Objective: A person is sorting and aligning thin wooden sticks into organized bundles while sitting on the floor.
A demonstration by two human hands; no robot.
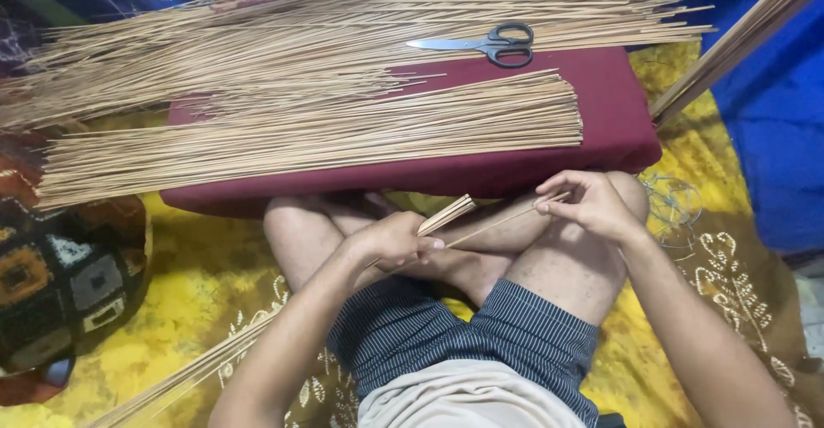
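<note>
- A yellow patterned cloth (206, 282) is covering the floor across the lower half of the frame, and the person is sitting cross-legged on it in striped shorts (481, 342).
- A loose heap of long thin sticks (257, 42) is sprawling across the upper part of the frame, fanned out and uneven, apparently unsorted stock.
- A dark red cushion (601, 127) is lying just beyond the knees, serving as a low work surface within arm's reach.
- An evened bundle of sticks (343, 132) is resting on the cushion at centre, its right ends lined up flush, which suggests it has been trimmed or sorted.
- A patchwork cushion (60, 282) is sitting at the left edge.
- The left hand (395, 239) is clamping shut around a small bunch of sticks (442, 216), which is trailing back under the forearm toward the lower left; the bunch's ends are poking up over the lap.
- The right hand (592, 205) is pinching a single stick (498, 224) between thumb and fingertips, drawing it clear of the bunch, so the two hands are staying apart.
- A coil of thin wire (674, 209) is lying by the right knee.
- Scissors (489, 43) are resting closed on the heap at upper centre, handy for cutting.
</note>
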